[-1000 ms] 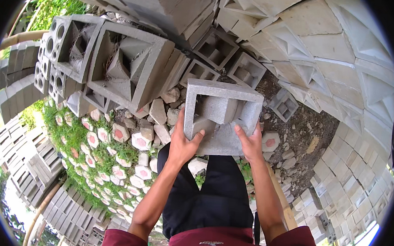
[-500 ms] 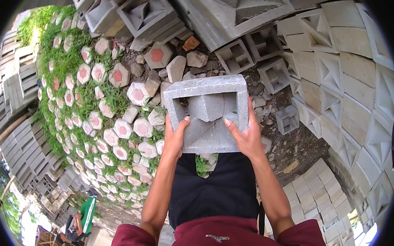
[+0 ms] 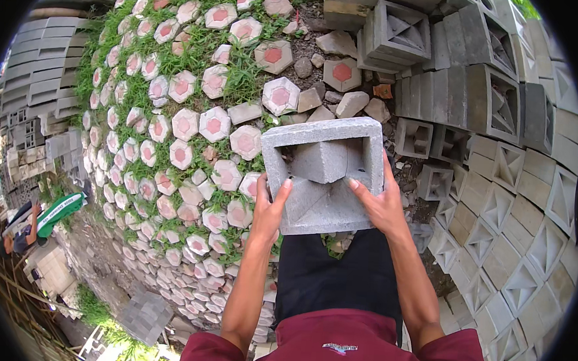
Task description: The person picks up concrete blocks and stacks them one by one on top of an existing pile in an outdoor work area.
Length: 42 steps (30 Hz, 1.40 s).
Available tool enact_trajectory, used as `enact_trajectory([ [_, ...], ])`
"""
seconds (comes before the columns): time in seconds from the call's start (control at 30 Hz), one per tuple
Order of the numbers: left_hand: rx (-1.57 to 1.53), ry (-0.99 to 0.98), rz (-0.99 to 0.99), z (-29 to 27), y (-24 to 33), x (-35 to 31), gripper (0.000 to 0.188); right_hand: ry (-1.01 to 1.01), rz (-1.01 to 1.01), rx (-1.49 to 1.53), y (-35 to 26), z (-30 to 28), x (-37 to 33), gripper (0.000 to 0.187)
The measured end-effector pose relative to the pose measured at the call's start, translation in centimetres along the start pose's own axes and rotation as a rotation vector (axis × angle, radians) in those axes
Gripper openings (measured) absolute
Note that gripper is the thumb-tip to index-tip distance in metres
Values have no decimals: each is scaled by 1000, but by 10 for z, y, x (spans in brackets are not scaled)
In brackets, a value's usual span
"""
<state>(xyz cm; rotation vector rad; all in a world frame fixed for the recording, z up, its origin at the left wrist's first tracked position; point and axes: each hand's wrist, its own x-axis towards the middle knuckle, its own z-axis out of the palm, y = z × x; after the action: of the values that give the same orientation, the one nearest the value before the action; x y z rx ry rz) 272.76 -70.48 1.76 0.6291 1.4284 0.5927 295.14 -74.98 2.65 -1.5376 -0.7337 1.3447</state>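
A grey concrete ventilation block (image 3: 330, 212) is held up in front of my body, its hollow face with an angled inner web turned toward me. My left hand (image 3: 271, 209) grips its left side, thumb hooked over the near inner edge. On the opposite side my right hand (image 3: 380, 208) clasps the wall, its thumb pressing inside the opening. Most of the fingers of both hands are hidden behind the block. It hangs clear of the ground, slightly tilted.
Hexagonal pavers with reddish centres (image 3: 215, 124) lie among grass to the left and ahead. Stacked ventilation blocks (image 3: 497, 208) rise like a wall on the right, with more blocks (image 3: 401, 29) ahead. Loose stones (image 3: 352, 105) lie before me. Another person (image 3: 21, 237) is at the far left.
My view has swung left, so the stacked blocks ahead have shifted right and more pavers show. Both hands still hold the block in much the same pose.
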Motion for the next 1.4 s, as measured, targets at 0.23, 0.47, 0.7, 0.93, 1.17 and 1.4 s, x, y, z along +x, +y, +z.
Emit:
enact_trajectory([
  [0.23, -324, 162, 135, -112, -4, -49, 75, -269, 55, -202, -66, 110, 4, 80],
  [0.47, -635, 367, 165, -169, 12, -98, 63, -463, 50, -240, -84, 193, -16, 81],
  [0.7, -880, 581, 114, -195, -8, -123, 49, -687, 72, -263, -97, 253, -3, 81],
  [0.93, -992, 704, 74, -245, 27, -117, 68, -834, 74, -391, -139, 350, 29, 80],
  [1.17, -1152, 715, 199, -320, 140, -124, 70, -969, 40, -440, -194, 458, 56, 81],
  [1.4, -662, 797, 435, -413, 208, -128, 88, -1037, -187, -421, -250, 576, 59, 79],
])
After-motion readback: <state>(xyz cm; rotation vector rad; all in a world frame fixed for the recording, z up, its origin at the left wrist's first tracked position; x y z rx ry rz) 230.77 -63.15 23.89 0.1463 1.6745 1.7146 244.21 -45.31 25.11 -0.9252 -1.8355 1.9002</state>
